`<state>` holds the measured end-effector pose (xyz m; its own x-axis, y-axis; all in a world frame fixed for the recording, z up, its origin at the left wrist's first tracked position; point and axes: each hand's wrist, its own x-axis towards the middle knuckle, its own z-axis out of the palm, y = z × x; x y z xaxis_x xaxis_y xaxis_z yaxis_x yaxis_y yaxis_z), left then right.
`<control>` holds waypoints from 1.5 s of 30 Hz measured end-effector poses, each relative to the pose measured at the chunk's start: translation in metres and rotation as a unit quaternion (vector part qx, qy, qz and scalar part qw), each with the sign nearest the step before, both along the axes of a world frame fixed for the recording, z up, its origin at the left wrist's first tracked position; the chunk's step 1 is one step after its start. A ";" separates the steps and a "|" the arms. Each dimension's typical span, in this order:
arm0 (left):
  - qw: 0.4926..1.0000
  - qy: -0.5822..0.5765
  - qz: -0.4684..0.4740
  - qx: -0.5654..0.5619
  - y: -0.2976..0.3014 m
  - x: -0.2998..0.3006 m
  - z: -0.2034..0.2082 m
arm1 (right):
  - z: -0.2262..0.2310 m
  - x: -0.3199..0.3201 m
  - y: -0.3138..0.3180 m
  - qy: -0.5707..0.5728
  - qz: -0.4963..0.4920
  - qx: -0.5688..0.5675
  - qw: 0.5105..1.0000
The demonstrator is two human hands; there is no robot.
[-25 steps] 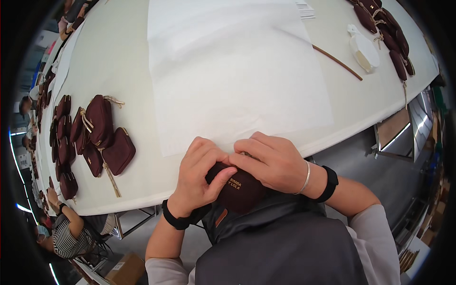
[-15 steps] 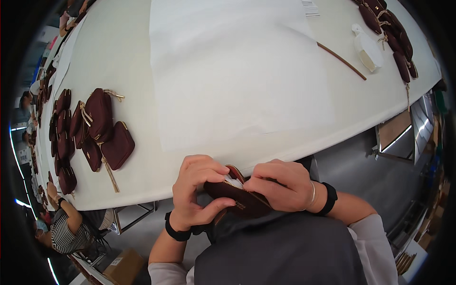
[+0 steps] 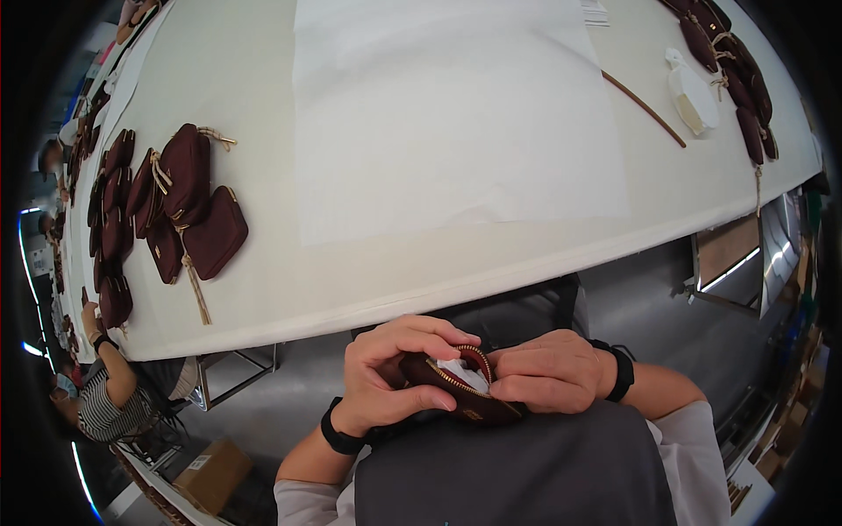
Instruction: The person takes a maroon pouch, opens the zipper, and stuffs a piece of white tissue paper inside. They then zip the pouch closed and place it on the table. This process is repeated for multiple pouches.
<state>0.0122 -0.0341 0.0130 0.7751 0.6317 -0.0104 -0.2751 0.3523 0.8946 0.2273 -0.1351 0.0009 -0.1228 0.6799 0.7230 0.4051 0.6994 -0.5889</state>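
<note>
A small dark burgundy zip pouch (image 3: 493,410) is held over my lap, in front of the table edge. Its gold-toothed zipper gapes, and white stuffing (image 3: 467,375) shows inside. My left hand (image 3: 399,368) grips the pouch's left end, thumb on the front and fingers over the far side. At the right end, my right hand (image 3: 545,370) pinches the pouch beside the zipper opening; its fingertips are partly hidden, so I cannot tell whether they hold the zipper pull.
Burgundy pouches with beige tassels (image 3: 189,202) are piled on the table's left. More pouches (image 3: 737,79) lie at the far right, near a white wrapped item (image 3: 693,92) and a thin brown strip (image 3: 645,110). White paper (image 3: 456,131) covers the middle. A co-worker (image 3: 118,403) sits at left.
Both hands and the pouch have shifted a little toward me and to the right. The pouch's mouth now shows wider, with more white stuffing visible.
</note>
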 end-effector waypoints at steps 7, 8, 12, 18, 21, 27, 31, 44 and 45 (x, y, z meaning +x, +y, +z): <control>0.986 0.080 -0.062 0.133 0.004 0.010 0.020 | 0.013 0.016 -0.013 -0.045 0.040 -0.008 0.998; 0.982 0.087 -0.067 0.157 0.004 0.012 0.023 | 0.017 0.019 -0.013 -0.057 0.042 -0.009 0.997; 0.967 0.107 -0.098 0.210 0.000 0.021 0.041 | 0.039 0.028 -0.009 -0.086 0.026 0.020 0.996; 0.947 0.120 -0.113 0.275 0.002 0.025 0.055 | 0.058 0.030 -0.001 -0.082 -0.001 -0.010 0.997; 0.973 0.054 -0.080 0.210 -0.004 0.022 0.044 | 0.054 0.027 -0.018 -0.063 -0.003 -0.053 0.997; 0.981 0.052 -0.177 0.065 -0.010 0.025 0.027 | 0.047 0.030 -0.025 -0.044 0.024 -0.043 0.998; 0.964 0.120 -0.199 0.129 -0.005 0.028 0.041 | 0.060 0.038 -0.024 -0.064 0.038 -0.058 0.995; 0.911 0.208 -0.216 0.284 0.001 0.035 0.066 | 0.097 0.043 0.042 -0.149 0.157 -0.162 0.963; 0.910 0.216 -0.206 0.288 0.004 0.034 0.068 | 0.092 0.041 0.044 -0.140 0.143 -0.159 0.967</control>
<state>0.0459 -0.0301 0.0807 0.9495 0.2856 -0.1301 0.1961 -0.2164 0.9564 0.2680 -0.0910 0.0931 -0.4987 0.7716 0.3949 0.3961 0.6080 -0.6881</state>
